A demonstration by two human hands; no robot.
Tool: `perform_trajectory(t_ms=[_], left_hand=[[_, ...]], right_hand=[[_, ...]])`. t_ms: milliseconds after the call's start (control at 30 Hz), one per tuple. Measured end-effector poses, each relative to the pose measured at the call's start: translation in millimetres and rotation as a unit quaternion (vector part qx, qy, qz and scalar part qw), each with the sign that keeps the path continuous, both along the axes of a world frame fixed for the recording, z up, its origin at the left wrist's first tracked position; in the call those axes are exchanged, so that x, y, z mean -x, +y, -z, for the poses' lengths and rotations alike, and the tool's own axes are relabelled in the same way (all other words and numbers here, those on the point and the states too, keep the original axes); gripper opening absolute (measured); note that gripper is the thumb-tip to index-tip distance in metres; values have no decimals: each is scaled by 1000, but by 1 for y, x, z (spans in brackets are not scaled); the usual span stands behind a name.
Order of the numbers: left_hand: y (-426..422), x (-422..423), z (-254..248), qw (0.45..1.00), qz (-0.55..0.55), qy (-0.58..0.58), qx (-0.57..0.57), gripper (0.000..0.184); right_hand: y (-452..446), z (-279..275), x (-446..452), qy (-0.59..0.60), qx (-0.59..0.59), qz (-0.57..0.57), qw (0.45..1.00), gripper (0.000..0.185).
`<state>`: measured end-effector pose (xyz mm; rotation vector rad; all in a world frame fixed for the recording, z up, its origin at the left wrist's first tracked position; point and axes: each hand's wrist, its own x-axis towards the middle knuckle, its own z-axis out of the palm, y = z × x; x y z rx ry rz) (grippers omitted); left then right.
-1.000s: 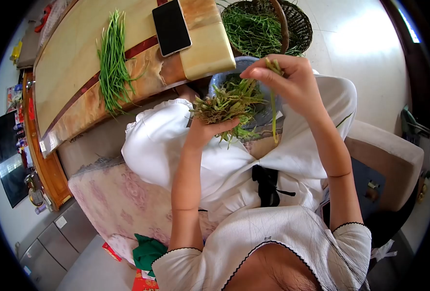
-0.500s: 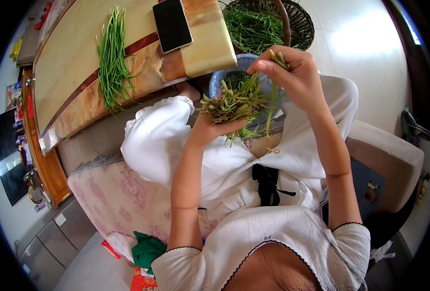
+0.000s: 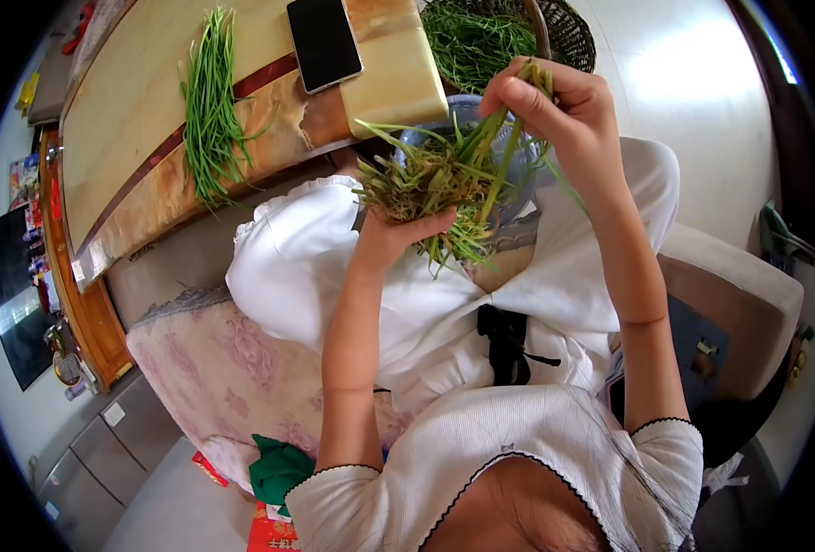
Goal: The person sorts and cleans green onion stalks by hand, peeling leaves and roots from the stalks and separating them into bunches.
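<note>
My left hand (image 3: 394,237) is closed around a messy clump of garlic chives (image 3: 426,184), with yellowed and brown strands among green ones. Higher and to the right, my right hand (image 3: 564,110) pinches several chive stalks (image 3: 502,152) that run down to the clump. Behind and below the clump is a blue basin (image 3: 521,166), partly hidden, with plant bits inside. A neat bundle of green chives (image 3: 212,115) lies on the table at the left. At the top, more greens (image 3: 476,41) fill a dark wicker basket (image 3: 568,37).
The stone-topped table (image 3: 132,120) has its edge just left of my hands. A black-screened phone (image 3: 325,46) rests on it. White-trousered legs (image 3: 288,267) are folded beneath my hands, on a floral-covered sofa (image 3: 214,359).
My right hand has moved up slightly, and its pinched stalks now stretch from the clump. The left hand has risen a little with the clump, whose strands spread wider at the upper left.
</note>
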<state>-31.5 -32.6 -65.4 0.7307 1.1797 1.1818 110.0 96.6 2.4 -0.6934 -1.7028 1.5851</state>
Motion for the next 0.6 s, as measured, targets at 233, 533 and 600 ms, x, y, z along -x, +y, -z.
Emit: perform_trajectory(t_ms=[233,533,600], left_hand=[[4,-1,3,993,6,-103,-50,19],[2,4,16,998,-14,-62,-27,26],[2,4,15,997,-34,-64,-19,29]], right_hand=[[4,-10,-12,116,-28,146,982,20],[37,-32,-48,338,21,9,941,21],[37,-42,-51,371,-16,217,903,19]])
